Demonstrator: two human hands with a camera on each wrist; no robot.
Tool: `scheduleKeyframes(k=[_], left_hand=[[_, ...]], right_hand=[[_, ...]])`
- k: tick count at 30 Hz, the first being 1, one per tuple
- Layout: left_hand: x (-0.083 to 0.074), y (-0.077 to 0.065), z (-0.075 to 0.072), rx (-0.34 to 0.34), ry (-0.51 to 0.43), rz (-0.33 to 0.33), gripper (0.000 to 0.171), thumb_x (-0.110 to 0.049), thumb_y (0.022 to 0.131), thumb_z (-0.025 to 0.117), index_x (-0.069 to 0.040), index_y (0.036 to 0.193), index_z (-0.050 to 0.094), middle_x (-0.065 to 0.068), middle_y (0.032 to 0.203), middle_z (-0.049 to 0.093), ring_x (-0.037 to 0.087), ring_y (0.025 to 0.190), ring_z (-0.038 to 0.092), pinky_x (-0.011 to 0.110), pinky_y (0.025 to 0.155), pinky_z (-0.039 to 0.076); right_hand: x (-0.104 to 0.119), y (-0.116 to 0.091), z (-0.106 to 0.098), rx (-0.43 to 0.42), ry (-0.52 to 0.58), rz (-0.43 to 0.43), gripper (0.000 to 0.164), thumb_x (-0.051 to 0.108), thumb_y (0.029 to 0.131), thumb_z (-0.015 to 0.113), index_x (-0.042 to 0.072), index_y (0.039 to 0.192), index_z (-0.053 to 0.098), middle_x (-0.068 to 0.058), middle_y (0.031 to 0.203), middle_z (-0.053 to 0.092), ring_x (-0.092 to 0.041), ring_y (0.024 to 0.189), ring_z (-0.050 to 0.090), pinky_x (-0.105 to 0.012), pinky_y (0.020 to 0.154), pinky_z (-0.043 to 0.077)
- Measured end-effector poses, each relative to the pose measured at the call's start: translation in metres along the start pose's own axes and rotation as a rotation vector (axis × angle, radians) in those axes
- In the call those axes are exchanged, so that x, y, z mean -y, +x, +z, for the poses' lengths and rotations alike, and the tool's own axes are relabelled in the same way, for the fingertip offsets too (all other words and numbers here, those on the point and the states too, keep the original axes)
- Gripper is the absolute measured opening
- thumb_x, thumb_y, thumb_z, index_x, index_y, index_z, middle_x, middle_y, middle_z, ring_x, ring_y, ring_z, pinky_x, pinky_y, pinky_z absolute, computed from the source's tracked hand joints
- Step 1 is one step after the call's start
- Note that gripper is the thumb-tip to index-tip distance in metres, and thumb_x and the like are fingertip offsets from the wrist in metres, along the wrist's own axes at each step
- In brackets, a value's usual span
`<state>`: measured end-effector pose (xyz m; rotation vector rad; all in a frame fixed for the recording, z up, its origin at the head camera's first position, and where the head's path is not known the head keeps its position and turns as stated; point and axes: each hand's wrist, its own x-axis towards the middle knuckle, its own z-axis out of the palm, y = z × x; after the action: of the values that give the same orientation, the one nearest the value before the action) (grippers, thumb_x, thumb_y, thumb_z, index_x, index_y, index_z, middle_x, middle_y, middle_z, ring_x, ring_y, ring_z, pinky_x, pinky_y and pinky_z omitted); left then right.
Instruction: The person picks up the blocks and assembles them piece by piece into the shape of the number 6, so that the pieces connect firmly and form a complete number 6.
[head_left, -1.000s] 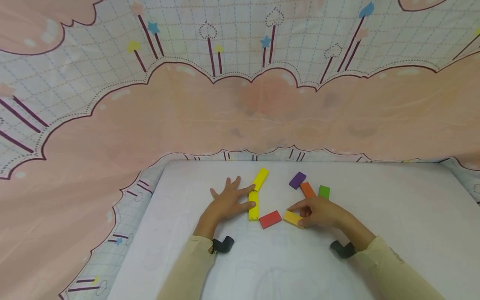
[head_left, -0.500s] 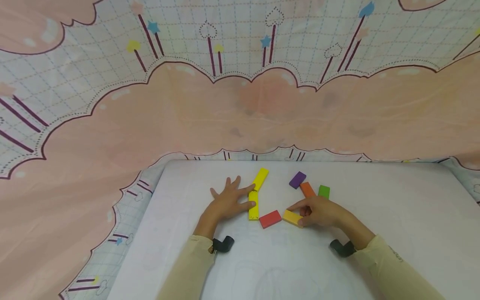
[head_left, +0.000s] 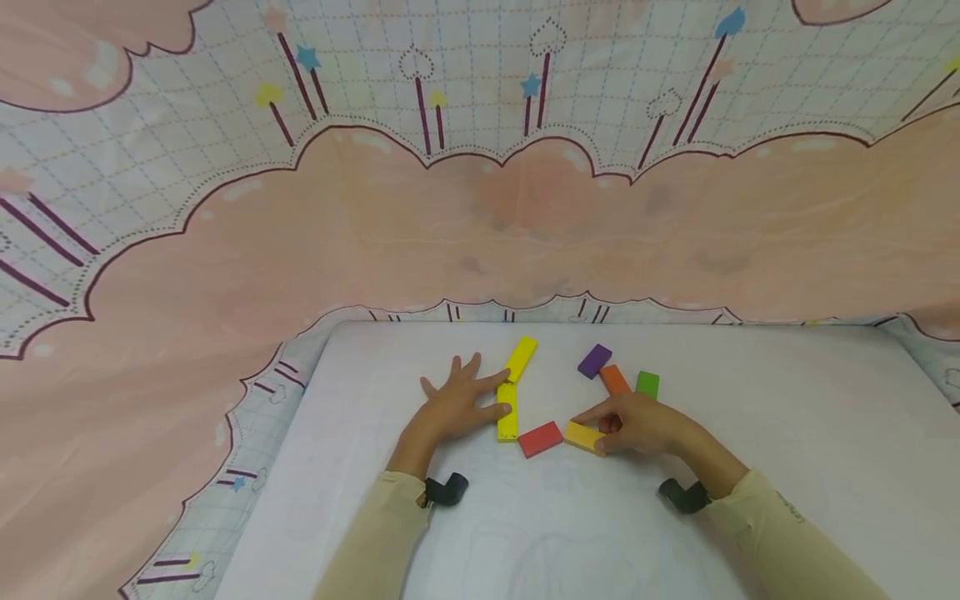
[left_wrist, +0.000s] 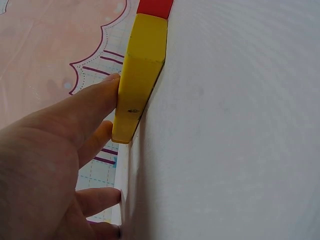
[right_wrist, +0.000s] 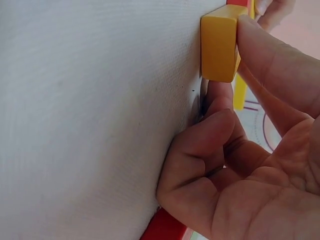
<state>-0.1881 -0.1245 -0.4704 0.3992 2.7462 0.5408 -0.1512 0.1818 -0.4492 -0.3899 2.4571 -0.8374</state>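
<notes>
Amber block (head_left: pixel 581 437) just right of red block (head_left: pixel 540 439), long axis slanting from it toward right grip (head_left: pixel 637 422), which pinches it between thumb and finger. Left grip (head_left: pixel 453 405) farther, fingers spread, touching nearer yellow block (head_left: pixel 507 425) left of red block.

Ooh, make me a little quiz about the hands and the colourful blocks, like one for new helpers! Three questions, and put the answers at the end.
1. Pick one: what colour is the held block in the right hand? A purple, B golden yellow, C green.
2. True or false: the left hand is holding the purple block.
3. Fill in: going from the held block toward the left hand, the next colour is ____.

Key:
1. B.
2. False; it touches a bright yellow block.
3. Red, from the red block.
</notes>
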Motion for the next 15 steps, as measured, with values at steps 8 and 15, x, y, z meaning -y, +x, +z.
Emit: scheduleKeyframes(k=[8, 15], left_hand=[[-0.0008, -0.0011, -0.0003, 0.007, -0.003, -0.009, 0.063, -0.060, 0.093, 0.062, -0.047, 0.152, 0.043, 0.008, 0.172, 0.019, 0.043, 0.159, 0.003, 0.086, 0.109, -0.005], [0.0003, -0.0001, 0.0004, 0.004, 0.007, -0.008, 0.063, -0.060, 0.093, 0.061, -0.048, 0.152, 0.043, 0.008, 0.172, 0.018, 0.042, 0.159, 0.002, 0.086, 0.109, -0.005]], right_hand=[[-0.0009, 0.0008, 0.0016, 0.004, 0.000, 0.012, 0.044, 0.019, 0.085, 0.083, 0.031, 0.126, 0.074, -0.001, 0.086, 0.057, -0.018, 0.086, 0.052, -0.028, 0.067, 0.046], [-0.0004, -0.0003, -0.0002, 0.011, 0.005, 0.013, 0.044, 0.020, 0.085, 0.083, 0.033, 0.126, 0.074, -0.001, 0.087, 0.057, -0.018, 0.087, 0.052, -0.029, 0.068, 0.046]])
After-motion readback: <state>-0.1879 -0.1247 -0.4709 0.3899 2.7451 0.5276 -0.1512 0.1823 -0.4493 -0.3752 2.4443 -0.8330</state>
